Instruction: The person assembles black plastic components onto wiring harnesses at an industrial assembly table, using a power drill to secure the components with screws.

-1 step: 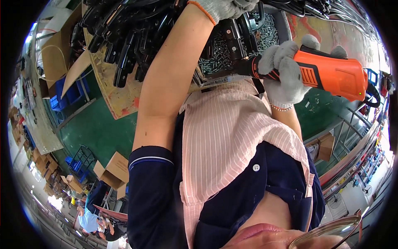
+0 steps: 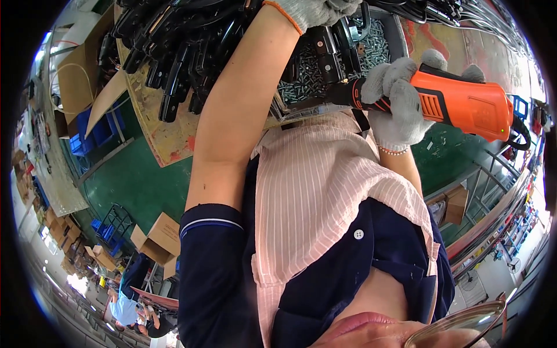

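My right hand (image 2: 400, 110), in a grey knit glove, is wrapped round an orange and black electric screwdriver (image 2: 464, 101). The tool lies nearly level, its black nose pointing left over the near edge of a tray (image 2: 397, 35) of small silvery screws (image 2: 374, 49). My left hand (image 2: 316, 11), gloved in grey with an orange cuff, reaches to the top edge of the view. Its fingers are curled together and partly cut off, so what they grip is hidden. Just below that hand, a black metal part (image 2: 326, 58) with round screw heads lies over the screws.
Many black metal parts (image 2: 180, 75) are heaped on the worn wooden bench (image 2: 168, 136) to the left. Black and grey cables (image 2: 487, 23) lie at the far right. Cardboard boxes (image 2: 159, 238) and blue crates (image 2: 96, 133) stand at the left, and other people (image 2: 130, 304) are in the background.
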The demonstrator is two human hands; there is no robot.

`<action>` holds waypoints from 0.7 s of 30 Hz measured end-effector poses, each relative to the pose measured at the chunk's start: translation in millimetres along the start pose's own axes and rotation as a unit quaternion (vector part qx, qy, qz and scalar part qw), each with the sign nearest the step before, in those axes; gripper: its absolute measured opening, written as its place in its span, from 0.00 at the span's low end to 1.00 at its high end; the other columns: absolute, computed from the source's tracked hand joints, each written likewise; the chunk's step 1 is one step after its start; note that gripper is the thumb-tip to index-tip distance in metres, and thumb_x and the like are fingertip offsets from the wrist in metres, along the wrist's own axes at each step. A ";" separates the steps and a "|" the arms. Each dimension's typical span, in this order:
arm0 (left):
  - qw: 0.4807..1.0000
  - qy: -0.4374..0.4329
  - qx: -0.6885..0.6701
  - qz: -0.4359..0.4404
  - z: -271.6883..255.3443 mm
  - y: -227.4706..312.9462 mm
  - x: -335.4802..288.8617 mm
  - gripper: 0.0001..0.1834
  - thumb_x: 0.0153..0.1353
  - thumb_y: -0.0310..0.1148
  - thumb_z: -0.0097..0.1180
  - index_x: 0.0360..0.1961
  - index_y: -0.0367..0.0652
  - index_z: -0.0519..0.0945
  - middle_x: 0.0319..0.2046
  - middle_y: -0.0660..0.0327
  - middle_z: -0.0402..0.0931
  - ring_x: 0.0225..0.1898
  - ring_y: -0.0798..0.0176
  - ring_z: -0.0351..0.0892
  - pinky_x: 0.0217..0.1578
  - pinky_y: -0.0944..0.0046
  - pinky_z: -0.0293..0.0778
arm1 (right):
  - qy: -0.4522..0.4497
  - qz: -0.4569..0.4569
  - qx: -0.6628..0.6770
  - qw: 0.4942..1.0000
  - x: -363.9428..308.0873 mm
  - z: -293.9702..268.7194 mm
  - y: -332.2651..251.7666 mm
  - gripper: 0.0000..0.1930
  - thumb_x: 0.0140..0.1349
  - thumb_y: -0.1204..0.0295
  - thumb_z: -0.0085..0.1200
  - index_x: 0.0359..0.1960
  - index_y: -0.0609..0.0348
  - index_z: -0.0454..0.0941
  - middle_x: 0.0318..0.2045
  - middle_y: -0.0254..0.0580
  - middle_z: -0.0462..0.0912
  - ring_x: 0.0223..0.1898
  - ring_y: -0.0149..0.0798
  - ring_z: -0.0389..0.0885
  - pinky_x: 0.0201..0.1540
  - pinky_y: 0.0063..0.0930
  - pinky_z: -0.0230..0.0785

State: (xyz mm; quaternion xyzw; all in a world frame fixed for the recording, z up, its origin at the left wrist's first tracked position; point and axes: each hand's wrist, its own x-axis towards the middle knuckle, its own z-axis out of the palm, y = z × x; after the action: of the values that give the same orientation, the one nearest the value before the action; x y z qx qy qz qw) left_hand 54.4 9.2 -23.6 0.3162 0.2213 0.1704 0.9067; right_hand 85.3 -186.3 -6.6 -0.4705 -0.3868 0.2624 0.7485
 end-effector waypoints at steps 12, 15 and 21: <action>1.000 -0.008 -0.015 0.005 -0.5 -0.6 -1.2 0.16 0.60 0.33 0.65 0.34 0.49 0.66 0.22 0.68 0.68 0.13 0.78 0.63 0.11 0.78 0.58 | -0.020 0.003 0.038 0.999 -12.5 -4.5 11.1 0.31 0.57 0.80 0.54 0.63 0.48 0.59 0.25 0.40 0.74 0.20 0.40 0.71 0.22 0.33 0.69; 1.000 -0.013 -0.019 -0.005 -1.0 0.1 1.2 0.15 0.60 0.33 0.65 0.32 0.49 0.67 0.21 0.69 0.68 0.13 0.78 0.64 0.11 0.77 0.58 | -0.002 -0.001 0.027 1.000 -13.0 1.0 7.1 0.17 0.57 0.82 0.51 0.46 0.61 0.59 0.22 0.43 0.77 0.20 0.38 0.78 0.25 0.29 0.75; 1.000 -0.006 -0.015 0.001 -0.6 -0.6 -0.1 0.15 0.60 0.33 0.65 0.32 0.49 0.67 0.21 0.68 0.69 0.13 0.78 0.64 0.11 0.77 0.57 | 0.026 -0.007 0.077 0.997 -14.7 3.6 5.3 0.19 0.54 0.84 0.52 0.46 0.61 0.60 0.24 0.41 0.75 0.21 0.39 0.78 0.24 0.31 0.76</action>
State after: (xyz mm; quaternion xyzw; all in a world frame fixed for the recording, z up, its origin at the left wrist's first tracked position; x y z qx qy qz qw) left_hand 54.1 9.0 -24.3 0.3037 0.2131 0.1732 0.9123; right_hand 73.9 -193.4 -15.4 -0.4154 -0.3493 0.2741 0.7939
